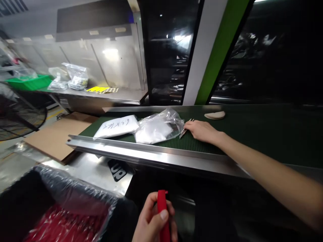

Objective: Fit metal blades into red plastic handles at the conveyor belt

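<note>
Head camera view of a packing station: one person, two bare hands at work, each on a different thing. The left hand (153, 220), low in the frame and close to the body, is curled shut around one red plastic piece (163, 215), thumb pressed against its front, the piece standing roughly upright with its top clear of the fingers. The right hand (200, 130) stretches out across one green conveyor belt (264, 134) with the arm fully extended; its fingers lie nearly flat, loosely closed over one pair of metal tweezers (185, 129), whose tips poke out toward the left. Just beside those tips sit two bags: one crumpled clear plastic bag (158, 127) holding white contents, touching or nearly touching the tweezers, and to its left one flat white packet (117, 127) with handwriting on it. One small tan oval piece (215, 115) lies alone farther up the belt, apart from the hand. One steel rail (151, 153) edges the belt on the near side. At bottom left, one black bin (30, 201) lined with clear film holds a heap of red parts, too blurred to count. One sheet of cardboard (55, 134) lies left of the belt. On the steel bench behind stand one green tray (30, 82) and at least two more clear bags (73, 77).
</note>
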The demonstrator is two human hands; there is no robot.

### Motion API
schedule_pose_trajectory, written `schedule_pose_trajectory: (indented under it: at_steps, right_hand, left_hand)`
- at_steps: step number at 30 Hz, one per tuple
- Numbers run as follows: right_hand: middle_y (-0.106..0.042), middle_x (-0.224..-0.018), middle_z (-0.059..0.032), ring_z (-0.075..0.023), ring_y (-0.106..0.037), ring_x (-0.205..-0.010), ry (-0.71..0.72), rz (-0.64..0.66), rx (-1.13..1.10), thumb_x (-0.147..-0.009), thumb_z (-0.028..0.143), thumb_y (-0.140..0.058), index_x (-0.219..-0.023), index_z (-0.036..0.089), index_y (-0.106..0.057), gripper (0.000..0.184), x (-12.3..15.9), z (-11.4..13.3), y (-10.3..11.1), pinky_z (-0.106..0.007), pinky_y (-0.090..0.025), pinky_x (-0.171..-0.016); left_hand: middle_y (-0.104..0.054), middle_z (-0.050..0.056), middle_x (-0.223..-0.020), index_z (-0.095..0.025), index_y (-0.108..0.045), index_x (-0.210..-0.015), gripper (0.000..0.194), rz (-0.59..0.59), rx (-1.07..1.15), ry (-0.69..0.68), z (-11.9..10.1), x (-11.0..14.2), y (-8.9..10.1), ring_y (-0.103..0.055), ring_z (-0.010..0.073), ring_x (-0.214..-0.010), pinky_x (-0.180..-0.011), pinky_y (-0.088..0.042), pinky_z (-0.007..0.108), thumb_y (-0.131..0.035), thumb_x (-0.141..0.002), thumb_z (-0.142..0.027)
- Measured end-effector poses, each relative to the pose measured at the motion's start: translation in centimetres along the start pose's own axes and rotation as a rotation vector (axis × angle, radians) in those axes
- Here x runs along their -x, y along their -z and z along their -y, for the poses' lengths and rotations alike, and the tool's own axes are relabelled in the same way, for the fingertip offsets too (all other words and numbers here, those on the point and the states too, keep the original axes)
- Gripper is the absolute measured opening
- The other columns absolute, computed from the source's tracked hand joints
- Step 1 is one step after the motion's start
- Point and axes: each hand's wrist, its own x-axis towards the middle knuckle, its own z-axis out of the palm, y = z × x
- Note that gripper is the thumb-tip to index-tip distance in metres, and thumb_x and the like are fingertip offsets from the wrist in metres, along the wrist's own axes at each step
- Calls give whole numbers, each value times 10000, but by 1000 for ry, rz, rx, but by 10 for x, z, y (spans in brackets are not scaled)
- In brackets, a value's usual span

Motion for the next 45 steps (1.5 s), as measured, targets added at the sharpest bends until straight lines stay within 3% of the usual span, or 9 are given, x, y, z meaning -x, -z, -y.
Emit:
schedule_pose_trajectory:
  at_steps: [5, 10, 15, 20, 24, 33, 45]
  right_hand:
    - [-577, -969, -43, -155, -541, -852, 35, 49, 41, -888, 240, -548, -921, 158, -617, 113, 9, -12, 0, -289, -473, -681]
    - [-591, -913, -50, -182, -548, -804, 93, -87, -24, -834, 211, -496, -810, 181, -573, 86, 49, -12, 16, -319, -448, -671]
    - [-625, -1067, -30, -169, -617, -858, 89, -486, -228, -882, 233, -491, -1082, 235, -544, 207, 133, 56, 36, -284, -474, -655]
    - [-575, -1235, -18, -155, -598, -1045, 108, -312, -521, -909, 109, -421, -1420, 276, -388, 538, 189, 120, 29, -254, -520, -854]
    - [-568, -1220, -52, -130, -588, -1046, 47, -318, -665, -910, 75, -458, -1426, 248, -425, 545, 198, 136, 18, -208, -526, -801]
    - [-591, -1223, -58, -174, -565, -1101, 18, -412, -684, -882, 49, -506, -1302, 210, -549, 452, 206, 146, 21, -314, -509, -916]
    - [-609, -1189, -69, -191, -552, -1083, 37, -460, -586, -878, 54, -505, -1238, 178, -597, 391, 207, 147, 16, -352, -498, -874]
  left_hand:
    - [-555, -6, -870, -212, -446, -989, 205, -96, -31, 15, -5, 6, -5, -507, 84, -503, -403, -416, 186, -583, -852, -278]
    - [-559, 30, -882, -189, -448, -1015, 177, -124, 30, 53, -7, 10, -17, -504, 105, -566, -438, -395, 193, -481, -897, -317]
    - [-574, 45, -880, -186, -465, -1008, 172, -142, 71, 101, -4, 12, -26, -506, 111, -569, -438, -383, 188, -459, -908, -327]
    - [-589, 40, -880, -184, -493, -982, 155, -73, 101, 108, 4, 11, -35, -527, 109, -551, -421, -389, 173, -452, -914, -318]
    - [-607, 52, -874, -173, -522, -980, 168, 2, 121, 113, 10, 13, -41, -541, 102, -532, -405, -404, 154, -445, -920, -309]
    - [-627, 60, -880, -160, -529, -977, 171, 67, 184, 94, 17, 17, -49, -571, 104, -520, -394, -425, 144, -440, -923, -296]
    - [-641, 70, -887, -160, -550, -979, 185, 78, 204, 87, 23, 20, -50, -581, 105, -520, -401, -450, 150, -442, -926, -301]
